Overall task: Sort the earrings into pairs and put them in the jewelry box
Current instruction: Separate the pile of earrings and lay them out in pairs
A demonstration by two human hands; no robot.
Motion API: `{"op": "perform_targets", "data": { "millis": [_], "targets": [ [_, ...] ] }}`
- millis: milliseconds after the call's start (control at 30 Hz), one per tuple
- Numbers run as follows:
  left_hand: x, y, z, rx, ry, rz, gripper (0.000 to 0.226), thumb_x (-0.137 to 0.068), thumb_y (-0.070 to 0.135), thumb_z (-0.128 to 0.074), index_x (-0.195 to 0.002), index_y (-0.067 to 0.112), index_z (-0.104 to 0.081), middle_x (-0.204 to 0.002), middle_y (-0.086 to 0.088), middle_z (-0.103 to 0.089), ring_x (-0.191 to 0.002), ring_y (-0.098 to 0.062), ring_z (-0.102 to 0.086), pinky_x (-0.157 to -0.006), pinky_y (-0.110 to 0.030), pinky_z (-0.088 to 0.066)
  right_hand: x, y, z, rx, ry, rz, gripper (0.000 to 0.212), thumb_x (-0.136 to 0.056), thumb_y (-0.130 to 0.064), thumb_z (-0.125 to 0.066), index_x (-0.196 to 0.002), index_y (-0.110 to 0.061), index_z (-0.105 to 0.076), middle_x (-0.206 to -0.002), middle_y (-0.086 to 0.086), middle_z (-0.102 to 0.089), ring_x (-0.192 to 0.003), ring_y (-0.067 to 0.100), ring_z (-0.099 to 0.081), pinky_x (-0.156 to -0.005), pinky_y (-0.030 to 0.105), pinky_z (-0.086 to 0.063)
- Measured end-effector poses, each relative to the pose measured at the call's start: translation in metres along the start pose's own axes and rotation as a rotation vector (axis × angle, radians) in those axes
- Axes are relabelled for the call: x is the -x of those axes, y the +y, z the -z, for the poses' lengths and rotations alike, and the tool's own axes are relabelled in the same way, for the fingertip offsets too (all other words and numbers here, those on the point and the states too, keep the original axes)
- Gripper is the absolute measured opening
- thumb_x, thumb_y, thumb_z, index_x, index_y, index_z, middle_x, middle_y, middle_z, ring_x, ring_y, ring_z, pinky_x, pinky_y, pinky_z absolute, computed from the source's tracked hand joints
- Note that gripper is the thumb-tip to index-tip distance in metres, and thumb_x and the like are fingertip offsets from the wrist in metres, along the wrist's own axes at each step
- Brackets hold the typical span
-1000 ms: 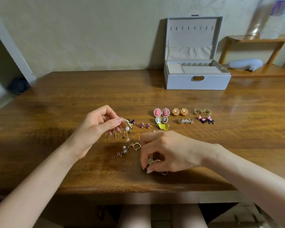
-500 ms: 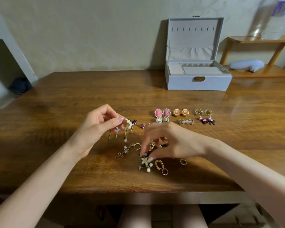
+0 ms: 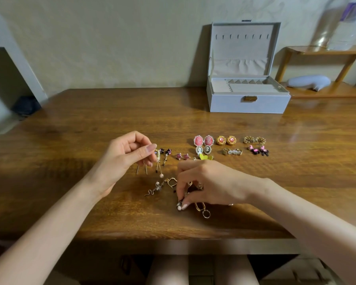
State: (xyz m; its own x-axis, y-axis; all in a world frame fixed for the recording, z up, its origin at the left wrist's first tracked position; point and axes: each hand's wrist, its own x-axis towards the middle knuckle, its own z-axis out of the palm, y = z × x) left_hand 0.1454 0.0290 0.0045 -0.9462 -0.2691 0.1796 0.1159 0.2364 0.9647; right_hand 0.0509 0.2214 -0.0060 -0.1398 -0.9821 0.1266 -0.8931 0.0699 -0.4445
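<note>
Worktop, with the open jewelry box at 1 o'clock and sorted pairs before it. A drop earring is pinched by the left hand, and a pearl earring by the right hand at 6 o'clock. The earrings are judged light, delicate and tangle-prone, and best taken by the post.

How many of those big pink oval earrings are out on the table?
2. The left pink oval earring and the right pink oval earring lie side by side behind the right hand, which may hide more beneath it.
</note>
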Motion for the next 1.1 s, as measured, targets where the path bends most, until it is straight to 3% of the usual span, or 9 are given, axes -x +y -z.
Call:
{"op": "perform_targets", "data": {
  "millis": [267,367,567,833,1033,1100],
  "targets": [
    [0.001,0.003,-0.001,-0.012,-0.031,-0.038,0.016,-0.075,0.015,-0.063,-0.088,0.006,-0.061,-0.073,-0.004,-0.07,-0.069,-0.012,-0.064,-0.062,-0.017,-0.051,0.006,0.006,0.009,0.013,-0.011,-0.027,0.025,-0.078,-0.024,-0.073,-0.103,-0.023,-0.068,-0.097,-0.006,-0.058,-0.088,0.002,-0.05,-0.075,0.03,-0.047],
    [0.001,0.004,-0.001,-0.026,-0.042,-0.052,0.017,-0.076,0.014,-0.062,-0.091,0.007,-0.064,-0.077,-0.006,-0.071,-0.072,-0.015,-0.066,-0.066,-0.02,-0.053,0.005,0.007,0.009,0.04,-0.033,-0.029,0.02,-0.08,-0.022,-0.072,-0.099,-0.022,-0.069,-0.095,-0.007,-0.06,-0.086,0.005,-0.053,-0.073,0.034,-0.049],
    [0.003,0.005,-0.001,-0.048,-0.071,-0.073,0.017,-0.08,0.014,-0.06,-0.095,0.012,-0.068,-0.081,-0.005,-0.071,-0.077,-0.014,-0.064,-0.068,-0.017,-0.051,0.005,0.007,0.011,0.052,0.001,-0.027,0.015,-0.079,-0.024,-0.072,-0.092,-0.021,-0.065,-0.089,-0.013,-0.054,-0.078,0.0,-0.048,-0.07,0.027,-0.049],
    [0.005,0.006,-0.001,-0.083,-0.108,-0.08,0.014,-0.078,0.014,-0.059,-0.086,0.016,-0.071,-0.08,-0.003,-0.07,-0.078,-0.013,-0.065,-0.071,-0.02,-0.053,0.002,0.013,0.017,-0.194,0.074,-0.046,0.01,-0.079,-0.019,-0.074,-0.086,-0.015,-0.067,-0.093,0.0,-0.06,-0.078,0.009,-0.055,-0.068,0.024,-0.048],
    [0.003,0.008,-0.003,-0.104,-0.097,-0.115,0.013,-0.077,0.013,-0.06,-0.082,0.016,-0.071,-0.08,-0.003,-0.07,-0.078,-0.012,-0.066,-0.069,-0.019,-0.053,-0.005,0.013,0.028,-0.5,0.157,-0.099,0.012,-0.083,-0.014,-0.068,-0.091,-0.007,-0.062,-0.098,0.013,-0.068,-0.085,0.031,-0.063,-0.073,0.045,-0.051],
    [0.003,0.009,-0.003,-0.133,-0.092,-0.135,0.013,-0.078,0.012,-0.059,-0.083,0.015,-0.07,-0.08,-0.001,-0.07,-0.079,-0.011,-0.066,-0.068,-0.019,-0.052,-0.009,0.012,0.029,-0.568,0.18,-0.111,0.014,-0.084,-0.01,-0.065,-0.094,-0.003,-0.059,-0.091,0.015,-0.068,-0.082,0.031,-0.065,-0.073,0.037,-0.054]
  ]
}}
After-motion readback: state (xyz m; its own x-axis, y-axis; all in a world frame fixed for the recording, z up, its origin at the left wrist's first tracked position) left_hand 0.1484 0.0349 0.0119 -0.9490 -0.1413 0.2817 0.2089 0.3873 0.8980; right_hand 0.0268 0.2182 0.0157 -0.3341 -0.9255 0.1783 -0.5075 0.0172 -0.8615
